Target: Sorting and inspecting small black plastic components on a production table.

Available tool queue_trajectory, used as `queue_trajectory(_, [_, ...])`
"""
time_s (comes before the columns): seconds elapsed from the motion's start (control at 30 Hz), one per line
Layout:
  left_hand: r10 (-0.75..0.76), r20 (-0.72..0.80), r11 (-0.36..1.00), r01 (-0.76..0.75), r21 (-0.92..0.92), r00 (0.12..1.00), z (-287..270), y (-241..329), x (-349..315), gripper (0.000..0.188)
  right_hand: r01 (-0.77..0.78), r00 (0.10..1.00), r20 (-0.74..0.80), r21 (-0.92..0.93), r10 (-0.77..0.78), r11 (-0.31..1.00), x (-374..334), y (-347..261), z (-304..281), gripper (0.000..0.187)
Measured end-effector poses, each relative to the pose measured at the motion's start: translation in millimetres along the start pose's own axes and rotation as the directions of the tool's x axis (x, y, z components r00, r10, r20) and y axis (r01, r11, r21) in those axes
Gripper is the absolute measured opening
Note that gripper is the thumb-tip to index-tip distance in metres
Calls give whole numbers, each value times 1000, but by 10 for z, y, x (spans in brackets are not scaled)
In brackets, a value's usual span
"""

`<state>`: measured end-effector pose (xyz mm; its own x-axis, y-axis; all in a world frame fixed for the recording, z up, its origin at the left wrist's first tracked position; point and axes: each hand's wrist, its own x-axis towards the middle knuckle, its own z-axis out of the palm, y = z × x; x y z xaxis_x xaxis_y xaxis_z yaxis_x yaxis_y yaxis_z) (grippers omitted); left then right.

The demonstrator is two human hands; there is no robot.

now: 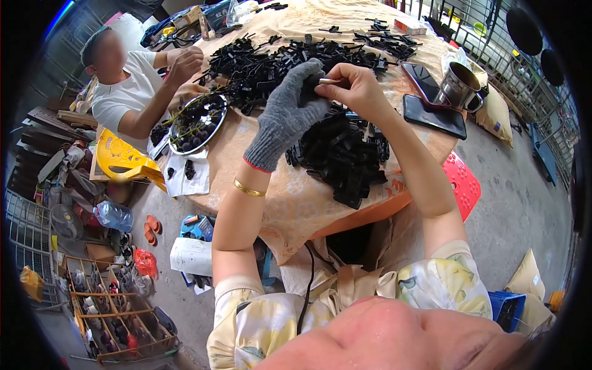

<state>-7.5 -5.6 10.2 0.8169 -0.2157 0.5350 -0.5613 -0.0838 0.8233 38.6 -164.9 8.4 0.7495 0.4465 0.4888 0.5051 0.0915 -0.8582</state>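
My left hand (pixel 293 102), in a grey knitted glove, is raised over the table with its fingers curled round a small black plastic part, mostly hidden by the glove. Close beside it, my bare right hand (pixel 354 89) pinches a small, shiny, narrow piece (pixel 328 81) between thumb and fingers, its end against the gloved hand. Beyond both hands spreads a large heap of black plastic parts (pixel 246 68). A second pile of black parts (pixel 342 157) lies below them, nearer to me.
A patterned orange cloth (pixel 277 213) covers the table. At right are two phones (pixel 435 117) and a metal mug (pixel 459 83). At left, a metal plate of grapes (pixel 197 123) lies by a person (pixel 129 80) with raised hands. A red stool (pixel 462 185) stands at the right edge.
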Motion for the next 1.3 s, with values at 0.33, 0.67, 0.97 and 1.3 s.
queue_trajectory(0.33, [-80, -90, 993, 72, -94, 993, -8, -18, -2, 32, -183, 983, 58, 128, 177, 975, 2, -44, 24, 19])
queue_trajectory(0.67, [17, -105, 998, -10, 66, 994, -10, -5, -1, 35, -207, 976, 86, 68, 201, 976, -9, -83, 15, 18])
queue_trajectory(0.97, [8, -66, 1000, -8, 7, 998, -1, 6, 3, 34, -180, 981, 77, 22, 178, 983, -24, -137, -1, 20])
queue_trajectory(1.3, [270, -147, 921, -210, 329, 952, 2, -6, -43, 25, -293, 956, 75, 214, 283, 932, -58, -144, 88, 18])
